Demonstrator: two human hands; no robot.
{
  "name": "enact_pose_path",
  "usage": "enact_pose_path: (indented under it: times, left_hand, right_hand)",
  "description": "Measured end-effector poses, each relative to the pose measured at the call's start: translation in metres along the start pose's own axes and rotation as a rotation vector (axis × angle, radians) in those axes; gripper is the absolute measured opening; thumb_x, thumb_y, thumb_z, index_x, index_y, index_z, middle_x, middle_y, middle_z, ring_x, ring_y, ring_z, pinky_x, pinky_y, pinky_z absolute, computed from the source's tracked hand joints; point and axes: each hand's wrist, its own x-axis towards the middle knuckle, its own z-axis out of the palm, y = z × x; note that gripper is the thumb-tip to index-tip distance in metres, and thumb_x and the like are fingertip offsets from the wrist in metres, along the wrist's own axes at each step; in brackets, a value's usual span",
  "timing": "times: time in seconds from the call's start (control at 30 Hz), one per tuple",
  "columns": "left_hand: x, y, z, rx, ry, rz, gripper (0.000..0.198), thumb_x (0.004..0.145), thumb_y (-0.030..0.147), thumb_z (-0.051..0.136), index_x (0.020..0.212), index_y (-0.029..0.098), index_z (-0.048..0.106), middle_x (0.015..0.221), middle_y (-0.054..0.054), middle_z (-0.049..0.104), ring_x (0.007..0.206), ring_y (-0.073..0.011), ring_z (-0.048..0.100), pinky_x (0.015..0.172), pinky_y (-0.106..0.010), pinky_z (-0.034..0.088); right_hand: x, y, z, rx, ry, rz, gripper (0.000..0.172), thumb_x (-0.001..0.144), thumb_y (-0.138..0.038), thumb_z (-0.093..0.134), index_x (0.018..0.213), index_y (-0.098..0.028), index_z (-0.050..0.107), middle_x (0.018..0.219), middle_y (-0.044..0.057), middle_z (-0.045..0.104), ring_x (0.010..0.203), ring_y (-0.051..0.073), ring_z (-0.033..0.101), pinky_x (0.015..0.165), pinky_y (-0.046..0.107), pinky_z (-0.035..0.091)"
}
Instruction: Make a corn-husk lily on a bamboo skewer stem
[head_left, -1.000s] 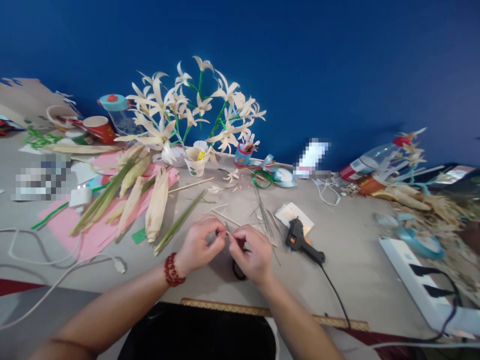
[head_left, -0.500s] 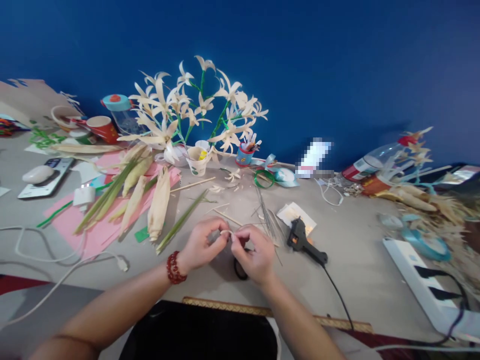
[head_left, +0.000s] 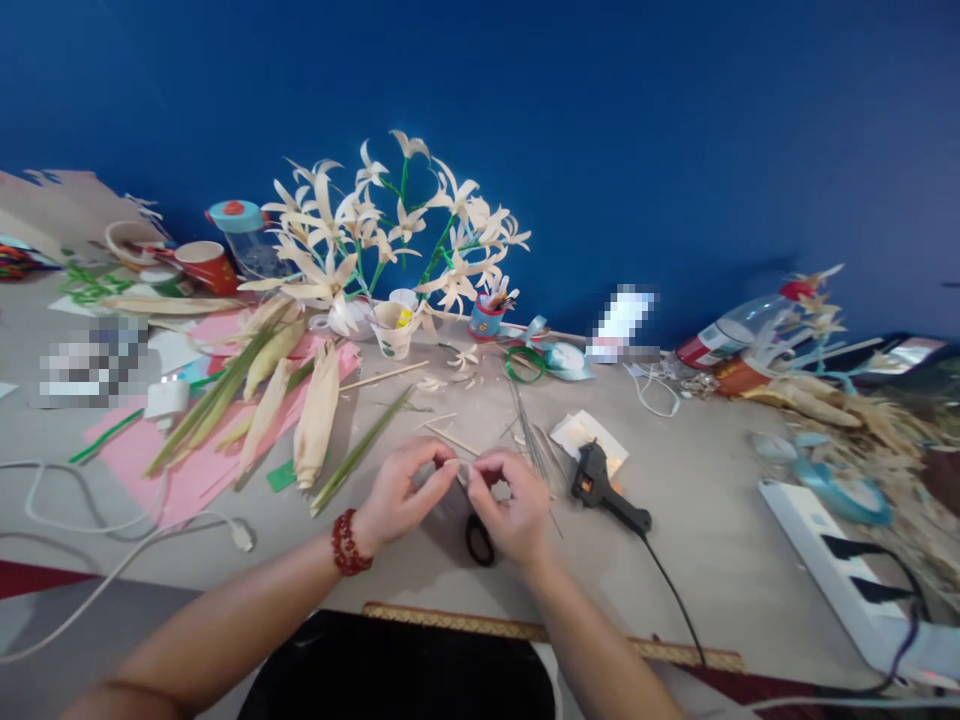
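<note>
My left hand (head_left: 405, 492), with a red bead bracelet at its wrist, pinches one end of a small pale strip (head_left: 462, 470), which looks like corn husk. The fingertips of my right hand (head_left: 516, 505) close on its other end, so the fingers hide most of it. Beneath my right hand lies a black loop (head_left: 480, 541), perhaps a scissors handle. Thin wires (head_left: 531, 430) and a slender stick (head_left: 450, 438) rest just beyond my fingers. A black glue gun (head_left: 606, 490) lies to the right, partly on a white pad (head_left: 585, 432).
Corn husks (head_left: 318, 415) and green leaves lie left, over pink paper (head_left: 180, 490). Husk flowers (head_left: 405, 220) stand in cups at the back. Green tape (head_left: 525, 364) lies behind the wires. A white power strip (head_left: 810, 560) occupies the right; a white cable (head_left: 112, 580) crosses the left.
The pale strip, earlier arched up between my fingertips, now shows less. My fingertips have shifted slightly, and more of the black loop is visible under my right hand.
</note>
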Motion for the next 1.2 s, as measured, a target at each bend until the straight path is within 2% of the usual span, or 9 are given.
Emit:
enact_pose_path:
  times: [0.17,0.37,0.47,0.63,0.73,0.83,1.03,1.13,1.2]
  left_hand:
    - [0.0,-0.004,0.002,0.108,0.003,0.119,0.015,0.09,0.02,0.051,0.076,0.02,0.058,0.073,-0.004,0.063,0.073,-0.0181,0.058,0.072,-0.033,0.048]
    - [-0.002,-0.002,0.002,0.233,0.034,0.203,0.016,0.086,0.016,0.052,0.071,0.021,0.053,0.064,-0.001,0.056,0.066,-0.0176,0.053,0.071,-0.035,0.046]
    - [-0.002,-0.001,0.001,0.261,0.052,0.216,0.017,0.084,0.015,0.052,0.069,0.021,0.051,0.063,-0.001,0.054,0.065,-0.0176,0.052,0.068,-0.034,0.045]
    - [-0.001,-0.002,-0.003,0.252,0.107,0.205,0.016,0.083,0.013,0.051,0.069,0.021,0.049,0.064,-0.001,0.053,0.066,-0.0179,0.051,0.067,-0.035,0.044]
    - [-0.001,0.0,-0.003,0.268,0.085,0.23,0.016,0.082,0.013,0.052,0.069,0.02,0.049,0.063,-0.001,0.053,0.065,-0.0177,0.05,0.067,-0.035,0.043]
    - [0.0,0.003,-0.001,0.295,0.041,0.248,0.015,0.082,0.013,0.052,0.069,0.02,0.05,0.064,-0.001,0.055,0.065,-0.0177,0.051,0.069,-0.035,0.043]
    - [-0.002,0.0,0.0,0.284,0.044,0.235,0.017,0.081,0.012,0.052,0.067,0.02,0.048,0.062,-0.001,0.053,0.064,-0.017,0.049,0.068,-0.034,0.041]
    - [-0.003,-0.002,-0.001,0.27,0.076,0.217,0.017,0.081,0.011,0.053,0.067,0.02,0.048,0.062,0.0,0.051,0.063,-0.0168,0.048,0.067,-0.034,0.04]
    - [-0.003,-0.002,-0.001,0.265,0.066,0.212,0.017,0.081,0.011,0.053,0.067,0.02,0.047,0.062,0.0,0.051,0.063,-0.0167,0.048,0.067,-0.033,0.04]
  right_hand:
    - [0.003,-0.005,0.001,-0.029,-0.099,0.039,0.008,0.088,-0.024,0.056,0.079,-0.022,0.058,0.066,-0.001,0.059,0.057,0.014,0.055,0.058,0.026,0.043]
    - [0.002,-0.004,0.004,-0.057,-0.117,0.096,0.014,0.088,-0.023,0.056,0.074,-0.021,0.058,0.063,-0.001,0.059,0.057,0.014,0.054,0.056,0.026,0.041]
    - [0.002,0.002,0.0,-0.12,-0.094,0.09,0.01,0.085,-0.02,0.058,0.075,-0.022,0.058,0.064,-0.001,0.06,0.058,0.015,0.055,0.057,0.026,0.041]
    - [0.006,0.008,-0.012,-0.163,0.03,0.066,0.006,0.084,-0.017,0.056,0.08,-0.021,0.058,0.069,0.001,0.06,0.062,0.016,0.056,0.062,0.028,0.043]
    - [0.007,0.002,-0.01,-0.085,-0.119,0.023,0.009,0.084,-0.018,0.056,0.093,-0.019,0.06,0.081,0.004,0.064,0.067,0.017,0.059,0.066,0.029,0.045]
    - [0.006,-0.004,-0.002,-0.074,-0.184,-0.002,0.006,0.085,-0.019,0.057,0.09,-0.019,0.06,0.078,0.003,0.065,0.066,0.016,0.06,0.065,0.028,0.045]
    - [0.006,0.004,-0.004,-0.144,-0.112,0.014,0.009,0.082,-0.015,0.056,0.076,-0.02,0.058,0.068,0.0,0.062,0.062,0.015,0.058,0.061,0.025,0.043]
    - [0.008,0.007,-0.011,-0.18,-0.013,0.043,0.008,0.082,-0.016,0.056,0.076,-0.02,0.059,0.067,0.0,0.061,0.062,0.015,0.058,0.062,0.025,0.043]
    - [0.009,0.005,-0.012,-0.146,-0.035,0.042,0.006,0.083,-0.017,0.055,0.082,-0.019,0.06,0.071,0.001,0.063,0.063,0.015,0.059,0.064,0.026,0.044]
